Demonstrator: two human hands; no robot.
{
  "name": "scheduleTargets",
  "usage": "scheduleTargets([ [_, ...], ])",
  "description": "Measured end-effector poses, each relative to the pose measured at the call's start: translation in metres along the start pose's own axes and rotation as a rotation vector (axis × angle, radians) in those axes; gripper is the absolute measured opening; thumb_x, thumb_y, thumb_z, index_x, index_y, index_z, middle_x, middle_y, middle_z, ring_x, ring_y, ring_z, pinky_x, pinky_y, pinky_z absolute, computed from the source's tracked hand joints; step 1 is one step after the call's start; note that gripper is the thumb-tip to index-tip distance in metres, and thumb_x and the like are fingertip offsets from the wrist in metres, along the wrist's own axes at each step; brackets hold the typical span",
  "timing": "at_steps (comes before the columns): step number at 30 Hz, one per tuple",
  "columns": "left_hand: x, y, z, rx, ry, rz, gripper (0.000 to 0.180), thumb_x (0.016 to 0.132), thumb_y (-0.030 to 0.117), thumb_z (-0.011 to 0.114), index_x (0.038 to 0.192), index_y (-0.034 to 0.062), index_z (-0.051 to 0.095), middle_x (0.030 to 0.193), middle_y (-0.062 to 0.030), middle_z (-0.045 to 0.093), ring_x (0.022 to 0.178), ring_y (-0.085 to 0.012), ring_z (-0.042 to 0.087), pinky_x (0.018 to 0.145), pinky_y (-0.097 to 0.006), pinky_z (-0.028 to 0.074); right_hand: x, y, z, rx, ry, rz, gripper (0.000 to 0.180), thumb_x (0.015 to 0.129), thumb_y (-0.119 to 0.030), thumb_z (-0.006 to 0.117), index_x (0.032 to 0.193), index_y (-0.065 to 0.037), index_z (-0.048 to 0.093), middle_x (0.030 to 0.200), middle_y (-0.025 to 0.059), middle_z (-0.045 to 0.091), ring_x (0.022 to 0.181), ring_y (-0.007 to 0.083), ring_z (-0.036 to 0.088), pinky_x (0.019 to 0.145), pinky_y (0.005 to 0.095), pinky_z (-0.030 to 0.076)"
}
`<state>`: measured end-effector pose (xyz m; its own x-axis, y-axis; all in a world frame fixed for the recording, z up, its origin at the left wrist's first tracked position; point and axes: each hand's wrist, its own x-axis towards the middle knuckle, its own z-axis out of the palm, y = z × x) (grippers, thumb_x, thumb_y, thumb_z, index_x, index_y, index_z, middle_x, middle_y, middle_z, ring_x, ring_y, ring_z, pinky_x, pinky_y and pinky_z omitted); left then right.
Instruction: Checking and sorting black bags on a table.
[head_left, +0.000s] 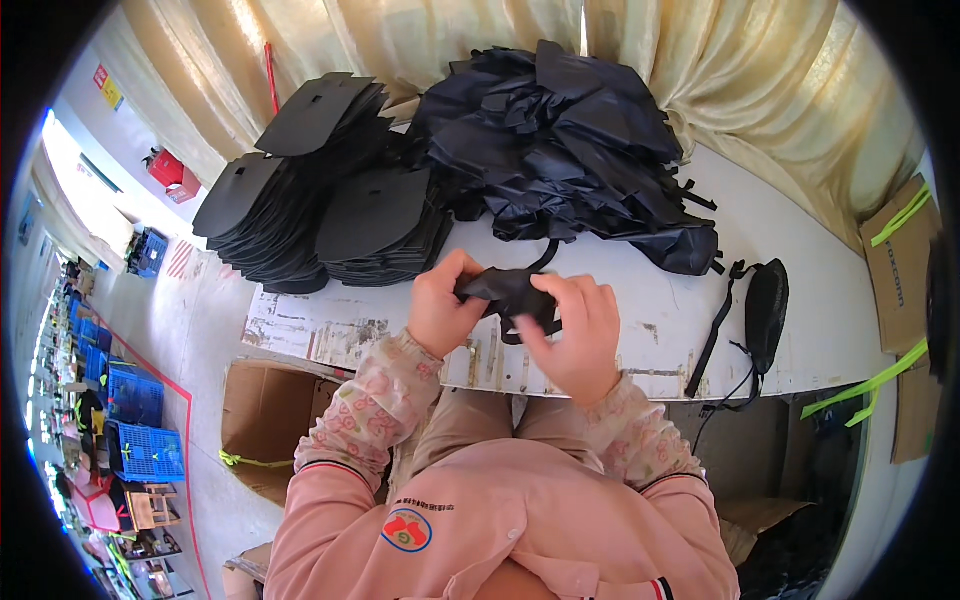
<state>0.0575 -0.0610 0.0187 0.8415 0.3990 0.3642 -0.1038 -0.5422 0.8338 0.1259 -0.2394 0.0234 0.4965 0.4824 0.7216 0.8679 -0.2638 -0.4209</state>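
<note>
Just over the table's front edge, a small crumpled black fabric piece [508, 291] with a thin strap is between my two hands. My left hand [445, 308] pinches its left end, fingers closed. On the other side, my right hand [583, 335] grips the right end, its thumb smeared by motion. Some of the fabric is hidden behind my fingers. Beyond my hands lies a big heap of black fabric [560, 140] with straps hanging out. Stacks of flat black panels [375, 215] with small slots stand to the left of it.
The white worn table [640, 310] has a curved front edge. At its right lies a black padded strap [766, 315] with cords. Cardboard boxes stand below left [265, 410] and at the far right [900, 270]. Cream curtains [770, 90] hang behind. Blue crates [150, 450] stand on the floor.
</note>
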Motion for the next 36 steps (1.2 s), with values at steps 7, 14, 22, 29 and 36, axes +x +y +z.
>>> scheduleTargets([
  [7, -0.006, -0.01, -0.014, -0.022, -0.256, -0.072, 0.026, 0.084, 0.02, 0.074, 0.078, 0.0015, 0.056, 0.064, -0.0061, 0.058, 0.056, -0.0097, 0.048, 0.052, -0.028, 0.04, 0.032, 0.031, -0.001, 0.283, 0.042, 0.2, 0.018, 0.083, 0.004, 0.063, 0.099, -0.006, 0.063, 0.086, 0.0094, 0.061, 0.064, 0.0259, 0.058, 0.057, 0.031, 0.047],
  [14, -0.001, -0.002, -0.002, -0.04, -0.062, 0.15, 0.028, 0.083, 0.019, 0.073, 0.102, 0.0034, 0.06, 0.086, -0.0085, 0.063, 0.071, -0.0179, 0.059, 0.061, -0.03, 0.046, 0.037, 0.017, 0.009, 0.342, 0.088, 0.107, 0.014, 0.088, 0.002, 0.058, 0.1, -0.004, 0.061, 0.086, 0.0125, 0.06, 0.075, 0.0293, 0.061, 0.064, 0.0331, 0.048],
  [22, 0.002, -0.024, 0.007, 0.433, 0.155, 0.433, 0.042, 0.062, 0.007, 0.071, 0.102, 0.0105, 0.057, 0.099, -0.0063, 0.061, 0.095, -0.0283, 0.057, 0.089, -0.04, 0.038, 0.023, -0.007, 0.001, 0.392, -0.315, 0.077, 0.022, 0.087, -0.013, 0.064, 0.106, -0.007, 0.054, 0.093, 0.0142, 0.062, 0.083, 0.0354, 0.062, 0.067, 0.0402, 0.05],
  [29, -0.01, -0.08, -0.056, 0.603, 0.288, 0.424, 0.026, 0.063, 0.006, 0.07, 0.086, 0.0113, 0.059, 0.094, -0.0043, 0.06, 0.094, -0.0257, 0.057, 0.088, -0.039, 0.037, -0.011, 0.0, -0.026, 0.597, -0.938, 0.188, 0.031, 0.081, -0.024, 0.073, 0.1, -0.005, 0.058, 0.083, 0.0141, 0.064, 0.075, 0.0308, 0.064, 0.065, 0.037, 0.049],
  [36, -0.064, -0.125, -0.16, 0.547, -0.166, 0.078, 0.03, 0.063, -0.004, 0.069, 0.091, 0.0079, 0.064, 0.092, -0.0072, 0.064, 0.089, -0.0295, 0.059, 0.075, -0.037, 0.046, -0.02, 0.042, -0.075, 0.851, -1.211, 0.326, 0.024, 0.087, -0.022, 0.071, 0.098, -0.002, 0.062, 0.076, 0.0053, 0.063, 0.068, 0.0096, 0.055, 0.063, 0.026, 0.045],
])
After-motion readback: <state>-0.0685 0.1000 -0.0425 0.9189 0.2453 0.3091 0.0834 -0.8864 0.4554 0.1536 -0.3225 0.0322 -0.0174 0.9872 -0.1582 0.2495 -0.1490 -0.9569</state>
